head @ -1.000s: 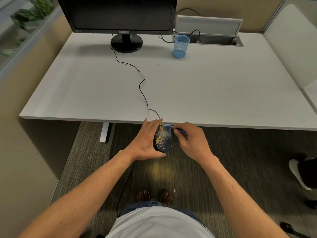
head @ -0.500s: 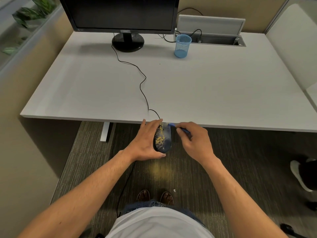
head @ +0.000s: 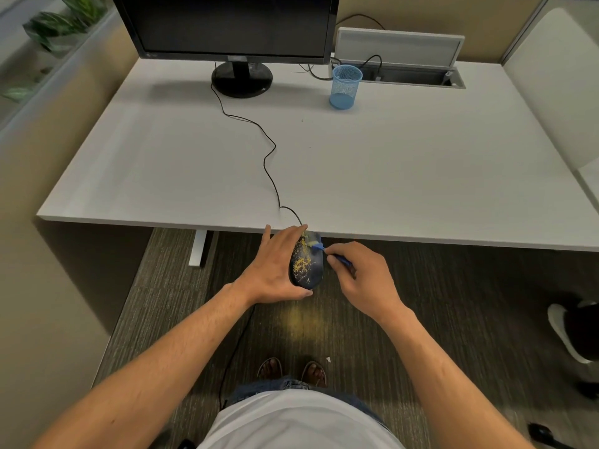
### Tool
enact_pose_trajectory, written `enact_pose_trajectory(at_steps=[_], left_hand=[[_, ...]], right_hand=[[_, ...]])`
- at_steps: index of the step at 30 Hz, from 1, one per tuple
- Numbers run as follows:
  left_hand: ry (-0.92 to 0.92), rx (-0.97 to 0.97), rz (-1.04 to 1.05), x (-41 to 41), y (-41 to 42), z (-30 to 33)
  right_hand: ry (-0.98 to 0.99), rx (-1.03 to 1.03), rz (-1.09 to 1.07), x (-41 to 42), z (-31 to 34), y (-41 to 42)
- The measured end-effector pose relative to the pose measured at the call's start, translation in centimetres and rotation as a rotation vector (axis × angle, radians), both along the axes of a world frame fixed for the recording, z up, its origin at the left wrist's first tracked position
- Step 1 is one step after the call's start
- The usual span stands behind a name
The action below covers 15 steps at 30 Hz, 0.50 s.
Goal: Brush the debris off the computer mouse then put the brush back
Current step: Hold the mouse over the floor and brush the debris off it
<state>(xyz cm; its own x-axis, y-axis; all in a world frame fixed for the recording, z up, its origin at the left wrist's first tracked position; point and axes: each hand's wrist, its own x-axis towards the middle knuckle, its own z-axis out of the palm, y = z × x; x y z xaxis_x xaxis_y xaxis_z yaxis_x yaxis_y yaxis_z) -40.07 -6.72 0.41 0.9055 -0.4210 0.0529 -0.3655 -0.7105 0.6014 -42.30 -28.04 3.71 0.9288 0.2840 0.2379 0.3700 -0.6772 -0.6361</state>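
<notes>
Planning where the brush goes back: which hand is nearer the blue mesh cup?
Right hand, below and slightly right of the blue mesh cup; left hand lies further left.

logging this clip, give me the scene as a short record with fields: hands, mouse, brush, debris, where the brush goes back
left hand: left hand grips the mouse, held off the desk's front edge above the floor
right hand: right hand pinches the blue brush
brush: bristle end on the far part of the mouse
debris: yellow debris on the mouse top; yellowish patch on the carpet below
cable: mouse cable runs across the desk toward the monitor
likely return spot: blue mesh cup, no brush in it
task stage: brushing unfinished
</notes>
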Motion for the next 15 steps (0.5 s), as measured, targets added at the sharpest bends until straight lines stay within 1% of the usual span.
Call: enact_pose_trajectory(at_steps=[5,8,12,15], left_hand=[[-0.001,-0.001,-0.003,0.1,-0.1,-0.3],[0.0,0.0,-0.019,0.2,-0.4,-0.4],[-0.004,-0.006,-0.024,0.4,-0.5,-0.5],[-0.006,-0.006,-0.019,0.6,-0.4,-0.6]], right_hand=[[-0.024,0.044,-0.057,0.4,-0.2,-0.4],[-0.005,0.065,-0.096,1.5,0.0,-0.1],[0.016,0.004,-0.064,2.3,-0.1,0.3],[0.011,0.008,-0.043,1.4,-0.2,0.2]])
